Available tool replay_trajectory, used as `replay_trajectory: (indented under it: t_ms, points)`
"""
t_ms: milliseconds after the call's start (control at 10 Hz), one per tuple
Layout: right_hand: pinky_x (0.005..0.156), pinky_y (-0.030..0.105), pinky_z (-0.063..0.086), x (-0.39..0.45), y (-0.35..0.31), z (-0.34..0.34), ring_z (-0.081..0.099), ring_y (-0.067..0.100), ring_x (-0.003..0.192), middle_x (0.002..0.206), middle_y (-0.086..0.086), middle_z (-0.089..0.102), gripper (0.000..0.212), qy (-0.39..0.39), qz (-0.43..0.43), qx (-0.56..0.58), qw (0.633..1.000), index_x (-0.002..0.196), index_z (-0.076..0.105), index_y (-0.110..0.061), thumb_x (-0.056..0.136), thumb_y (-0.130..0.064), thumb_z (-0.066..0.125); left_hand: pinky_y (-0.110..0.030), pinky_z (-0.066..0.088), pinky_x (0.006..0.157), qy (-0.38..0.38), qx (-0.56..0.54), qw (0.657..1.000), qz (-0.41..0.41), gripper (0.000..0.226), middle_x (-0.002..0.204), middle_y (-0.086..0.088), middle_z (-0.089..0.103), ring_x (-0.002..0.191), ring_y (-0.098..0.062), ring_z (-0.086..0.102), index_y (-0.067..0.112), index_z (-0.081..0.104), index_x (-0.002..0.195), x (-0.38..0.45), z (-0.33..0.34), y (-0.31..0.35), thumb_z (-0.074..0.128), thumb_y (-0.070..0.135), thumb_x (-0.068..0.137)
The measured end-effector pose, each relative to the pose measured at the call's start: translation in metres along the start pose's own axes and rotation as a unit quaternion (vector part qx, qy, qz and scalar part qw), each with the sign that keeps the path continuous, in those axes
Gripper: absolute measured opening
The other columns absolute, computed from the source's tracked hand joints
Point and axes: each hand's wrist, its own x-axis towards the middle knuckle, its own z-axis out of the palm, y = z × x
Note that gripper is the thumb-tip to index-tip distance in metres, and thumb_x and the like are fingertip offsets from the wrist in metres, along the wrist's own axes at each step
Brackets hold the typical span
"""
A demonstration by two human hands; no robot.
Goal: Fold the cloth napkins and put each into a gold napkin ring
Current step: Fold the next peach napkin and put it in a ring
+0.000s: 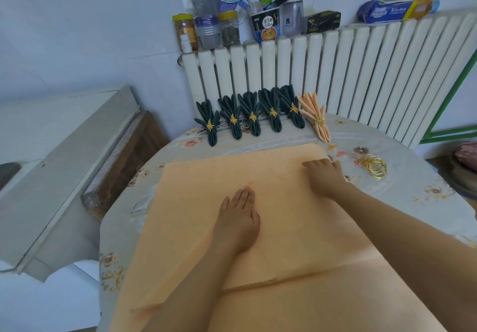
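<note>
Flat napkin: a large peach-orange square cloth napkin (pixel 206 215) lies spread over the middle of the round table, its scalloped near edge ending over a second peach layer nearer the person (whether that is another napkin I cannot tell).
Handling: it looks light, soft and limp, with no stiffness to hold a crease by itself; each fold would likely need pressing, and the cloth may slide on the glossy table cover.
Where to take hold: probably a corner or an edge, pinched and carried across; the far right corner lies just beside the right hand.
Left hand: the left hand (pixel 238 222) lies palm down on the middle of the napkin, fingers straight and together, holding nothing.
Right hand: the right hand (pixel 325 178) rests flat near the napkin's far right edge, fingers stretched out and pointing left, gripping nothing.
Spare rings: a small heap of thin gold wire napkin rings (pixel 375 167) sits on the table to the right, near the right hand but apart from it.
Finished pieces: five dark green folded napkins in gold leaf rings (pixel 251 116) and one peach folded napkin in a gold ring (pixel 315 117) stand in a row at the far edge.
Table: a round table with a flowered plastic cover (pixel 426 192).
Behind: a white ribbed radiator (pixel 348 73) stands against the wall.
</note>
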Motion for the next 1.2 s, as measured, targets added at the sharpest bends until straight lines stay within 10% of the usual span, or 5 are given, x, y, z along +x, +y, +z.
replay_trajectory:
  t_ms: [300, 500, 1000, 1200]
  points:
    - [0.108, 0.048, 0.019, 0.024, -0.003, -0.031, 0.037, 0.030, 0.124, 0.125, 0.009, 0.050, 0.035, -0.077, 0.005, -0.144, 0.987, 0.120, 0.058, -0.016, 0.096, -0.032, 0.036, -0.034, -0.004, 0.119, 0.003, 0.005, 1.000, -0.001, 0.055, 0.160, 0.006, -0.002, 0.146, -0.006, -0.004, 0.018, 0.002, 0.153, 0.001, -0.002, -0.003, 0.018, 0.030, 0.101]
    - [0.058, 0.024, 0.040, -0.028, -0.016, -0.048, 0.059, 0.019, 0.082, 0.092, 0.003, 0.064, 0.030, 0.026, -0.017, -0.086, 0.996, 0.108, 0.064, -0.016, 0.088, -0.007, 0.043, -0.034, -0.002, 0.119, 0.006, -0.003, 1.000, -0.003, 0.055, 0.160, 0.005, 0.000, 0.146, -0.007, -0.001, 0.017, 0.005, 0.153, 0.002, -0.003, -0.002, 0.019, 0.028, 0.101]
    - [0.084, 0.032, 0.038, -0.156, -0.091, 0.033, 0.055, 0.026, 0.102, 0.106, 0.003, 0.069, 0.029, 0.149, -0.111, 0.177, 0.966, 0.112, 0.068, -0.019, 0.093, -0.024, 0.046, -0.037, -0.001, 0.119, 0.056, -0.105, 0.993, 0.014, 0.054, 0.155, -0.003, 0.027, 0.143, -0.015, 0.020, 0.013, 0.014, 0.151, -0.006, -0.005, 0.001, 0.021, 0.033, 0.101]
    - [0.049, 0.020, 0.045, -0.159, -0.098, 0.044, 0.058, 0.015, 0.055, 0.058, -0.008, 0.065, 0.012, 0.235, -0.104, 0.163, 0.952, 0.066, 0.073, -0.027, 0.069, -0.027, 0.060, -0.041, 0.001, 0.117, 0.050, -0.056, 0.997, 0.032, 0.052, 0.156, 0.000, 0.025, 0.144, -0.014, 0.016, 0.029, 0.020, 0.150, -0.005, -0.005, 0.001, 0.025, 0.043, 0.100]
